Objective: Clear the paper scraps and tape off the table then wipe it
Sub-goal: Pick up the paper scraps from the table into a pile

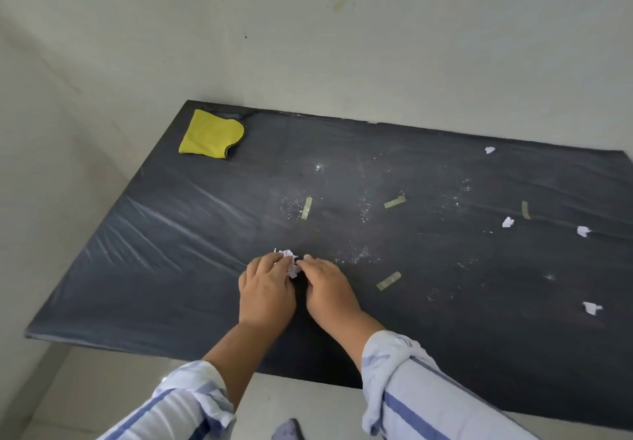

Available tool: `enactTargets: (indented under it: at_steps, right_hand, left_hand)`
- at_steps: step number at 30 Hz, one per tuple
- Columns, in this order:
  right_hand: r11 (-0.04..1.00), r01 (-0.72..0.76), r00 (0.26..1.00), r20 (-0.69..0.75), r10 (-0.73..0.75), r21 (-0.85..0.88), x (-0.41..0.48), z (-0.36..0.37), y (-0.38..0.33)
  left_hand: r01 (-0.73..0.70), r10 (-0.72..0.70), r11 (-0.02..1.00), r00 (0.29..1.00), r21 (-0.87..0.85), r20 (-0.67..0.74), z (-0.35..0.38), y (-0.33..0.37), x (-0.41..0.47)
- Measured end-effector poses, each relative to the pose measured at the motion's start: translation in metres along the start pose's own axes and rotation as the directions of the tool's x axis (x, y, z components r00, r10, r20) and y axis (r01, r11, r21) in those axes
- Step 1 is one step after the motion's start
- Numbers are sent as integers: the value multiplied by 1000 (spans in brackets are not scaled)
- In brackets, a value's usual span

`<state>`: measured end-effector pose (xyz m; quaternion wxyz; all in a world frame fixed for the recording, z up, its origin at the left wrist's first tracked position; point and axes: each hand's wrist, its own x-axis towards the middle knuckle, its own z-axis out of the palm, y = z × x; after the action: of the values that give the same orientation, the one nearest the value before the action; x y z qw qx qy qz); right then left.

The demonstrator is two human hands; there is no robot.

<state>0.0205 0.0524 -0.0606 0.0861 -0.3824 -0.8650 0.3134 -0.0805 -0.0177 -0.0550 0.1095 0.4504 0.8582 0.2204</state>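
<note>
The table point(171, 251) has a black plastic-covered top. At its front middle my left hand point(267, 290) and my right hand point(327, 287) meet, both pinching a bunch of white paper scraps point(290, 261) between their fingertips. More white scraps lie on the right: one far back point(489, 149), two mid-right point(507, 222) point(582, 231), one near the front right point(592, 308). Several strips of yellowish tape are stuck to the top, at centre point(306, 208), right of centre point(394, 202), further right point(525, 210) and beside my right hand point(388, 280). A yellow cloth point(210, 138) lies in the far left corner.
White dust or crumbs point(356, 254) are scattered over the middle of the table. Pale walls point(308, 45) close the table in at the back and left. The front edge of the table runs just below my forearms, with a light floor point(308, 402) beneath.
</note>
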Motion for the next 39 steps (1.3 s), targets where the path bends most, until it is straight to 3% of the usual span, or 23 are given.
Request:
enactTargets:
  at_steps: [5,8,12,14,18,24,29,33,39]
  right_hand:
    - [997,-76,995,-68,74,-32,-24,-17,17]
    - [983,-134,980,-167,112,-128,-45,-27,39]
    - [943,-258,944,-262,199,-212,-81,-47,83]
    - [914,-344,915,-297,274,-216,-99,-63,107]
    - [865,-444,870,-342,354,-233,-132,-98,156]
    - [863,-472,848,-362,388,-181,-163,-146,227]
    - [845,-514,795,-455,402,-151,-172,-193,272]
    - [792,-592,759,-431,488,-145,-171,-214,306]
    - [910,-414,814,-444,374,7,-164,-206,328]
  left_hand:
    - [-53,53,998,999,24,-7,4,16,-1]
    - [-234,232,971,972,50,41,19,37,-8]
    - [-506,483,862,839,34,250,50,78,-27]
    - [-550,509,835,781,14,361,64,107,-38]
    - [-603,543,798,712,-9,445,103,167,-49]
    - [-604,525,796,716,31,460,149,245,-55]
    - [-539,474,841,773,43,422,176,280,-52]
    - [-487,436,871,820,55,371,184,292,-52]
    - [-408,367,910,874,72,319,189,312,-35]
